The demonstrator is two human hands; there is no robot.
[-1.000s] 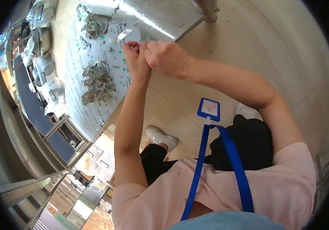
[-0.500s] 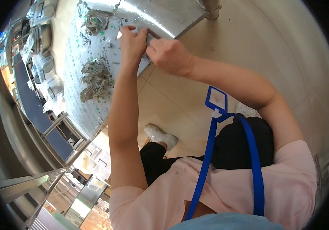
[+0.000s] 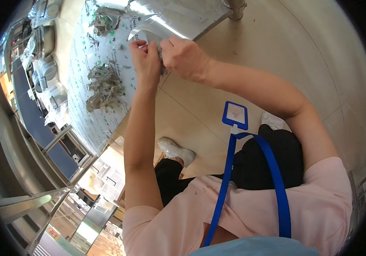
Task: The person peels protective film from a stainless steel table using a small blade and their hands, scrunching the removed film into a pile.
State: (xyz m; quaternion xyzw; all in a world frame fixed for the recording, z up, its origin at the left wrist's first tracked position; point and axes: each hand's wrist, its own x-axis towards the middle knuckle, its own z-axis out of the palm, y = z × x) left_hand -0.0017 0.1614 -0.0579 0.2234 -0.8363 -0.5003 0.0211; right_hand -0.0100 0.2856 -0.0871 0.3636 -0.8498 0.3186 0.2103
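My left hand (image 3: pixel 147 62) is closed, thumb against finger, over the edge of a white printed sheet (image 3: pixel 121 49). Close on its right, my right hand (image 3: pixel 185 59) is curled into a pinch. Between them hangs a thin greyish strip (image 3: pixel 162 66); which fingers grip it is hard to make out. A pale, shiny pointed piece (image 3: pixel 140 30) sticks up just beyond my left hand. On the sheet lie two crumpled grey heaps, one (image 3: pixel 104 87) left of my left wrist and another (image 3: pixel 105 20) farther off, with small scraps around them.
The shiny metal tabletop (image 3: pixel 191 17) continues beyond the sheet, with a metal leg (image 3: pixel 235 8) at its corner. Clear plastic containers (image 3: pixel 48 77) stand at the left, near metal rails (image 3: pixel 33 202). A blue lanyard with a badge (image 3: pixel 235 115) hangs before my body.
My hands moved away from the tabletop corner and apart, then back closer together. The greyish strip shows more between them now. The badge has swung about.
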